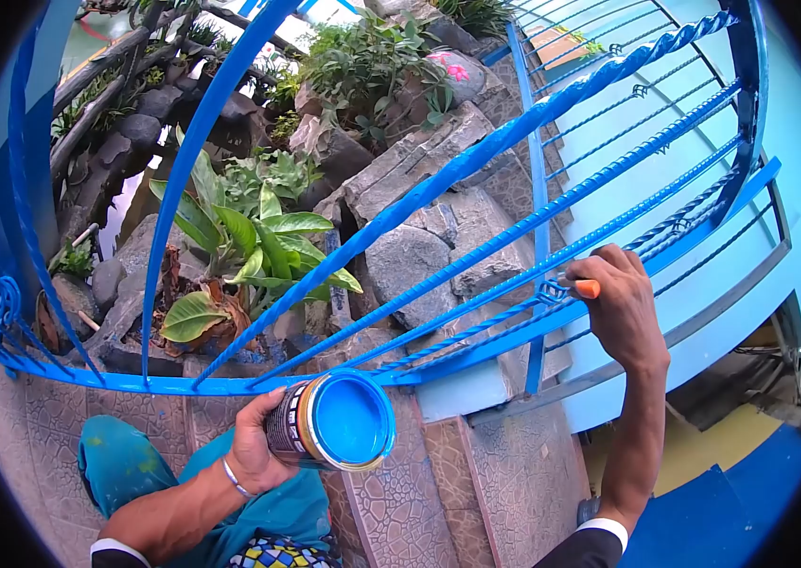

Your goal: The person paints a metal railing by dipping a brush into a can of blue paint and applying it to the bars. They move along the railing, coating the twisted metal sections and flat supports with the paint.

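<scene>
The left hand [254, 450] grips an open paint can [334, 421] tilted within reach, while the right hand [620, 303] clasps an orange-handled brush [582, 288] against the blue railing [476, 248].

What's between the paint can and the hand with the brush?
Head view: between paint can and right hand run blue railing bars over stone steps.

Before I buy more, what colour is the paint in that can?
Bright blue paint, head view.

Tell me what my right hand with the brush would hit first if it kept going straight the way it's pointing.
The right hand points its orange-handled brush left at the blue railing; the twisted bar at the tip comes first, seemingly already touched, though depth is unclear.
</scene>
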Demonstrator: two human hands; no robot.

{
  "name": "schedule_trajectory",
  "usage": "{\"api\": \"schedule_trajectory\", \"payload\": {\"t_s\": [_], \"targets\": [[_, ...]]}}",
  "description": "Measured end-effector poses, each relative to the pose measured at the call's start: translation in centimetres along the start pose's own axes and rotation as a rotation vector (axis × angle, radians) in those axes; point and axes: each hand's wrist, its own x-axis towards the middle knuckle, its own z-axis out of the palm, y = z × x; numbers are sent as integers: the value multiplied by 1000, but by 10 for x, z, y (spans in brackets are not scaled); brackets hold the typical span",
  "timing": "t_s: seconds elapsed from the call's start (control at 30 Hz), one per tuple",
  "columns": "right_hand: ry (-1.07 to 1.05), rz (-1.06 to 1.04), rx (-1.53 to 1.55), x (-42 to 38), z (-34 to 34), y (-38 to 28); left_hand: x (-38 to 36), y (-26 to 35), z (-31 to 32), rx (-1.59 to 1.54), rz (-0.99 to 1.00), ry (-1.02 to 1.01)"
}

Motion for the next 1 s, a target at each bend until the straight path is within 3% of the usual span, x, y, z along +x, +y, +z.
{"api": "schedule_trajectory", "payload": {"t_s": [0.13, 0.23, 0.27, 0.4, 0.53, 0.8, 1.0], "targets": [[14, -78, 0, -2, 26, 6, 1, 0, -1, 1, 14, 15], [-21, -7, -30, -5, 16, 7, 2, 1, -3, 13, 25, 10], [4, 39, -26, -10, 13, 6, 2, 1, -3, 10, 24, 9], [151, -97, 27, -14, 19, -8, 2, 2, 2, 4, 20, 4], [18, -169, -135, -16, 39, -4, 2, 3, 3, 15, 20, 11], [-24, -202, -204, -13, 26, -15, 3, 3, 0, 22, 19, 0], [193, -62, -103, -44, 21, -34, 2, 3, -2, 38, 12, -12]]}}
